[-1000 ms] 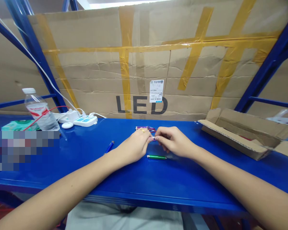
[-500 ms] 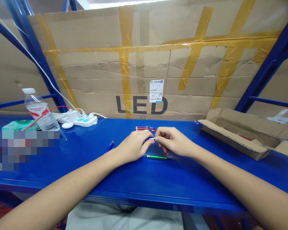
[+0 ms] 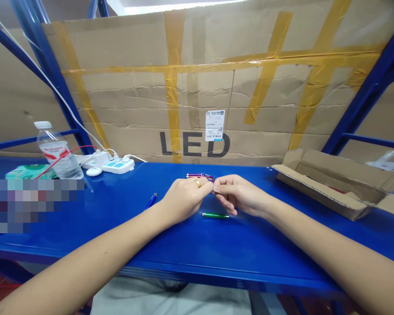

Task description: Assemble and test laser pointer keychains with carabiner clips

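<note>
My left hand [image 3: 184,197] and my right hand [image 3: 234,194] meet fingertip to fingertip over the blue table [image 3: 190,245]. Both are closed in a pinch on a small thin pen that is almost wholly hidden between the fingers. A ring shows on my left hand. Just behind the hands lies a small bunch of red and purple pens [image 3: 200,176]. A green pen [image 3: 215,215] lies on the table right below my right hand. A blue pen [image 3: 150,201] lies to the left of my left hand.
An open cardboard box [image 3: 335,181] sits at the right. At the back left stand a water bottle [image 3: 57,153], a power strip [image 3: 116,165] with cables and a green packet [image 3: 29,171]. A taped cardboard sheet marked LED [image 3: 197,87] closes the back.
My left hand has turned slightly so the ring now faces up, and the fingertips have closed tighter over the small pen. The other pens lie as before.
</note>
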Demonstrator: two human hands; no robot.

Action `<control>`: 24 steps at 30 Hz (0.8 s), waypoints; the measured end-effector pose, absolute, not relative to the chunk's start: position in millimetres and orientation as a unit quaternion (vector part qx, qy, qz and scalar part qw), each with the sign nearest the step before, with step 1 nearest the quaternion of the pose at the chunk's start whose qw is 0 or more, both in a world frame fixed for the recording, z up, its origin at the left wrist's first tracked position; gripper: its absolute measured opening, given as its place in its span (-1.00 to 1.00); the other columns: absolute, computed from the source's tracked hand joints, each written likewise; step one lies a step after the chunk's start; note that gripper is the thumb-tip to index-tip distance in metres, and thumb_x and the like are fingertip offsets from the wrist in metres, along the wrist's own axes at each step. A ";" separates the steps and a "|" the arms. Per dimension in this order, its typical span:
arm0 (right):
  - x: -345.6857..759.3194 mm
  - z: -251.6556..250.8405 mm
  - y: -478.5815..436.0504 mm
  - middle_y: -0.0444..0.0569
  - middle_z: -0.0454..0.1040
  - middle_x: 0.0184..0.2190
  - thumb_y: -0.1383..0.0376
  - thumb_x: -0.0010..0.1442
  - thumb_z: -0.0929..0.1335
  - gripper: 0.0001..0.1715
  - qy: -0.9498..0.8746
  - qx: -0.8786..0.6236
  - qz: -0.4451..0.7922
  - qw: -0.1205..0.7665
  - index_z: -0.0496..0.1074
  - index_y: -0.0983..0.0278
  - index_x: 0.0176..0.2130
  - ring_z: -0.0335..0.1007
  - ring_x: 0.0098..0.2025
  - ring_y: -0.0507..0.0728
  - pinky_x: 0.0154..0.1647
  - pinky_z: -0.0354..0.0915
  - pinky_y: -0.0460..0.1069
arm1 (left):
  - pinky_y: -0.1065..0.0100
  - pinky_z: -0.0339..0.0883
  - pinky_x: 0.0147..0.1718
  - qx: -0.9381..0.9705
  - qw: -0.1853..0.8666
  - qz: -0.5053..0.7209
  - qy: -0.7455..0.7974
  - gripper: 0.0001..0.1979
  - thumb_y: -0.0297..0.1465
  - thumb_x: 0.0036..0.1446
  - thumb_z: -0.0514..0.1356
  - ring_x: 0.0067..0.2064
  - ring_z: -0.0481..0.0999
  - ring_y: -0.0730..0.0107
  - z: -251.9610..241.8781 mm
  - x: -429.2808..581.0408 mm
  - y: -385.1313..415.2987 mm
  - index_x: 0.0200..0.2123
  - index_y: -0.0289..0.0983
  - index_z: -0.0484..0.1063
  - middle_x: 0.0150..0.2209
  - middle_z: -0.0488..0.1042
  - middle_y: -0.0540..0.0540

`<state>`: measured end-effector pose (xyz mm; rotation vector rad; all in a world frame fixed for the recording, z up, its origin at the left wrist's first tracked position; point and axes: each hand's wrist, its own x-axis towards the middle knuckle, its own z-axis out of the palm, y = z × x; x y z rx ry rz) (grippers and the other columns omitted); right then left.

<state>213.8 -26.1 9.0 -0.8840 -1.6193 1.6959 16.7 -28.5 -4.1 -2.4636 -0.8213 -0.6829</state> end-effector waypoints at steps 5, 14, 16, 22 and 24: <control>212.2 7.3 -26.7 -0.23 0.33 -0.65 0.15 0.07 0.43 -0.71 -0.662 -0.335 0.577 0.341 0.29 0.27 -0.44 0.28 -0.69 -0.03 -0.73 0.27 -0.12 | 0.34 0.30 -0.37 -0.895 0.083 -0.249 -0.361 -0.87 -0.43 0.28 0.00 -0.28 0.51 0.26 -5.1 20.7 -31.1 -0.15 -0.25 0.30 -0.28 0.50 -0.11; 278.6 58.5 -14.9 0.02 0.52 -0.40 0.24 0.17 0.34 -0.84 -0.773 -0.481 0.165 0.378 0.37 0.29 -0.39 0.45 -0.42 0.09 -0.35 0.31 -0.02 | 0.40 0.18 -0.39 -0.802 -0.229 -0.417 -0.362 -0.78 -0.28 0.32 -0.02 -0.43 0.30 0.45 0.4 17.7 -25.4 -0.33 -0.25 0.30 -0.48 0.33 0.06; 321.7 70.8 -7.9 0.06 0.52 -0.42 0.33 0.14 0.33 -0.90 -0.715 -0.611 0.009 0.341 0.39 0.30 -0.41 0.42 -0.40 0.08 -0.35 0.24 -0.01 | 0.42 0.12 -0.45 -0.767 -0.275 -0.449 -0.367 -0.74 -0.26 0.29 0.01 -0.47 0.23 0.48 1.0 16.5 -21.2 -0.42 -0.26 0.25 -0.54 0.24 0.08; 420.7 62.1 1.3 0.24 0.52 -0.45 0.20 0.14 0.37 -0.71 -0.567 -0.816 0.041 0.103 0.42 0.35 -0.51 0.39 -0.46 0.13 -0.37 0.18 0.05 | 0.45 0.00 -0.56 -0.697 -0.395 -0.477 -0.361 -0.79 -0.32 0.17 0.06 -0.58 0.09 0.54 3.2 18.2 -15.2 -0.49 -0.26 0.23 -0.64 0.12 0.13; 431.5 52.5 -0.2 0.28 0.54 -0.35 0.00 0.18 0.32 -0.54 -0.560 -0.817 0.087 0.105 0.47 0.35 -0.43 0.44 -0.37 0.22 -0.32 0.24 0.07 | 0.46 -0.03 -0.58 -0.682 -0.418 -0.477 -0.364 -0.81 -0.34 0.14 0.06 -0.60 0.06 0.55 4.6 18.6 -15.8 -0.50 -0.26 0.25 -0.65 0.11 0.14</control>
